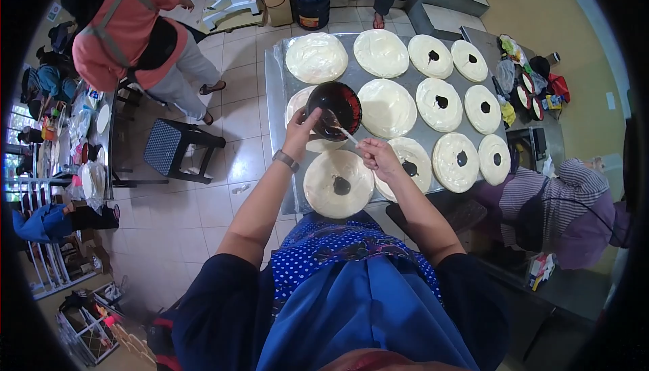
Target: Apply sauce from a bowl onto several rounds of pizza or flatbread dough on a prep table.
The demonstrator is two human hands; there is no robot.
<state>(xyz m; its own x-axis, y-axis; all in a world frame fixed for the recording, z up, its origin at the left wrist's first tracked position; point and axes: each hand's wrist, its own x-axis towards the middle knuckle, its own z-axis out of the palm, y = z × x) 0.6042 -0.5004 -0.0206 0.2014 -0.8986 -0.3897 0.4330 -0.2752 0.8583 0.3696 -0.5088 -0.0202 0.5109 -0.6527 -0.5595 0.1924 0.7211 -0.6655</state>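
My left hand [300, 130] holds a dark bowl [350, 101] with a red inner wall, tilted above the metal table. In my right hand [377, 157] is the pale handle of a utensil [349, 134], whose far end reaches into the bowl. Dark glossy stuff lies inside. Round discs coated in cream stand in rows; the nearest cream-covered disc [324, 196] bears a dark blob [342, 185] at its middle. Several discs to the right carry similar blobs, while the back left disc [317, 58] is plain cream. The bowl partly hides a disc behind it.
The metal table's left edge [274, 117] borders a tiled floor with a dark plastic stool [175, 148]. A person in a coral top [137, 31] stands at the upper left; another in striped sleeves [532, 203] is at the right. A large water jug [311, 6] stands beyond the table.
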